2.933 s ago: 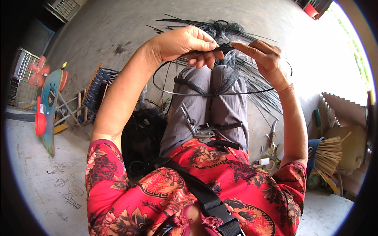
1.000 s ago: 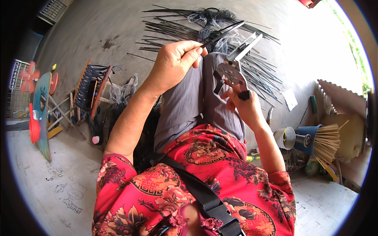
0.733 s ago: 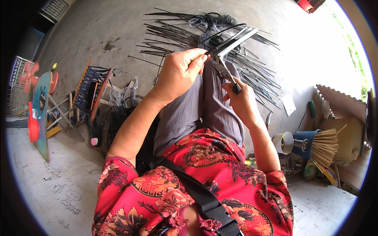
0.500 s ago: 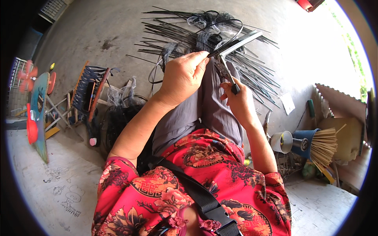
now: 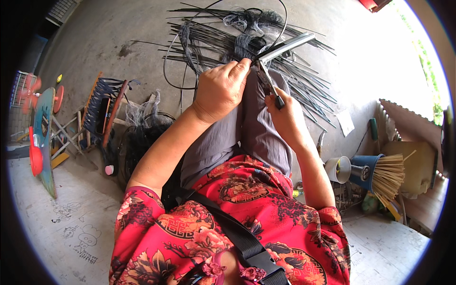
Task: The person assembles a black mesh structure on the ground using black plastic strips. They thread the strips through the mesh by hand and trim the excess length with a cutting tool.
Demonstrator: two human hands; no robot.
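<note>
Black strip pile [image 5: 266, 52] on floor ahead looks light, springy, slippery; over lap, right hand [image 5: 285, 118] wraps grip of metal shears [image 5: 275, 61], blades apart, rigid/sharp, take by handles only, w/ left hand [image 5: 223, 88] pinching thin strip end at blades.

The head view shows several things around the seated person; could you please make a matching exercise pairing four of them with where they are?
Things:
1. left hand
2. right hand
3. bundle of pale sticks
4. black strips

Places:
A. standing in a blue cup at the person's right
B. spread on the concrete floor ahead of the knees
C. gripping the dark handles of a metal tool
D. pinching a thin dark strand over the lap

Pairs: 1-D, 2-C, 3-A, 4-B
</note>
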